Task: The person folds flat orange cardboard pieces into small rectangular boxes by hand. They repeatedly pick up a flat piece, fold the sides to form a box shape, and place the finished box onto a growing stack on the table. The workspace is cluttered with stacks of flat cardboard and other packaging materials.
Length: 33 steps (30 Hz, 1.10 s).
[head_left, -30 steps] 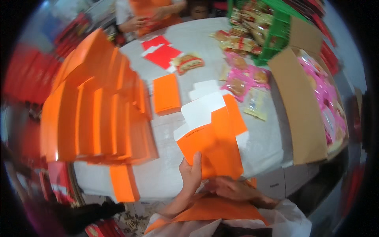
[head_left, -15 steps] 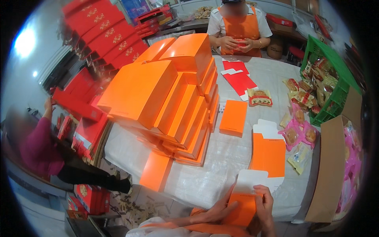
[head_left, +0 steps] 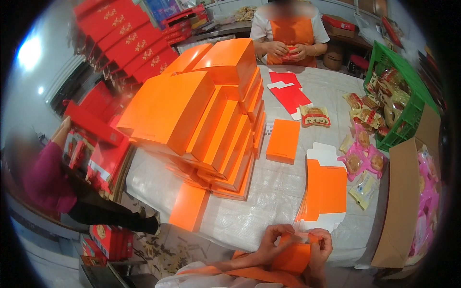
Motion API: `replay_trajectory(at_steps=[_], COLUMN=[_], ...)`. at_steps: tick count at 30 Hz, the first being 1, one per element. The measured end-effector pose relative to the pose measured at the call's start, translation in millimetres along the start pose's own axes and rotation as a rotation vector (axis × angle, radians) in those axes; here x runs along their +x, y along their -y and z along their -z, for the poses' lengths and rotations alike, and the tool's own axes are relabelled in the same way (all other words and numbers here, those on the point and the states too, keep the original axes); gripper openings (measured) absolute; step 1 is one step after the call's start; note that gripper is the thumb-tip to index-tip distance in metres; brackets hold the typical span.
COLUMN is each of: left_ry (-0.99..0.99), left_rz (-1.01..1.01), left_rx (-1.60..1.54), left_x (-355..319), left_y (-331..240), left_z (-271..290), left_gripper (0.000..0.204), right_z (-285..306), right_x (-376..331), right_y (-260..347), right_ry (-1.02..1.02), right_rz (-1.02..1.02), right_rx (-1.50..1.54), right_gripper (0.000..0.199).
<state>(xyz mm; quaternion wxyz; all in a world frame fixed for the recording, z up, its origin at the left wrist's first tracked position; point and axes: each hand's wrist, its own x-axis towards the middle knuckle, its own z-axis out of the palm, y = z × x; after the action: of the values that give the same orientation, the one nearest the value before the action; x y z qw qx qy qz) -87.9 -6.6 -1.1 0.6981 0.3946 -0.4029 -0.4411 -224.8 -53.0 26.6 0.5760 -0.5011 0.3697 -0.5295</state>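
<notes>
Close to my body, at the near table edge, I hold an orange carton (head_left: 294, 258) upright between both hands. My left hand (head_left: 272, 244) pinches the carton's upper left side, its fingers bent at the end flap. At the upper right corner my right hand (head_left: 319, 246) grips the carton, thumb and fingers closed on the edge. The white inner side of the flap shows between the fingertips. Just beyond my hands lies a pile of flat orange carton blanks (head_left: 326, 189) with white tabs. A closed orange box (head_left: 283, 141) rests farther back.
A tall stack of orange boxes (head_left: 168, 110) stands left of centre. Wrapped pastries (head_left: 357, 158) lie at the right, beside a green crate (head_left: 408, 115) and a cardboard box (head_left: 401, 201). Across the table a person (head_left: 290, 38) handles something small and red; another person (head_left: 45, 177) works among red boxes at left.
My left hand has risen from the carton's side to its top edge. The white flap that stood up is now folded down between my fingers.
</notes>
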Motion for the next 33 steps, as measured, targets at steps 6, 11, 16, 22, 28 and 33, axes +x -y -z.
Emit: replay_trajectory(at_steps=[6, 11, 16, 22, 28, 33], left_ry=[0.163, 0.285, 0.255, 0.407, 0.486, 0.573], left_rz=[-0.151, -0.101, 0.114, 0.116, -0.006, -0.073], left_rx=[0.015, 0.509, 0.48, 0.493, 0.664, 0.743], left_x=[8, 19, 17, 29, 37, 34], left_y=[0, -22, -29, -31, -40, -28], left_z=[-2, -5, 0, 4, 3, 1], left_gripper=[0.042, 0.032, 0.024, 0.019, 0.028, 0.032], right_z=[12, 9, 4, 15, 22, 38], right_x=[0, 3, 2, 5, 8, 6], right_y=[-12, 7, 16, 18, 16, 9], right_ry=[0.156, 0.122, 0.097, 0.204, 0.184, 0.244], right_rz=[0.107, 0.031, -0.058, -0.022, -0.198, -0.069], right_rx=[0.076, -0.113, -0.13, -0.198, -0.152, -0.247], right_gripper=[0.012, 0.013, 0.017, 0.011, 0.011, 0.012])
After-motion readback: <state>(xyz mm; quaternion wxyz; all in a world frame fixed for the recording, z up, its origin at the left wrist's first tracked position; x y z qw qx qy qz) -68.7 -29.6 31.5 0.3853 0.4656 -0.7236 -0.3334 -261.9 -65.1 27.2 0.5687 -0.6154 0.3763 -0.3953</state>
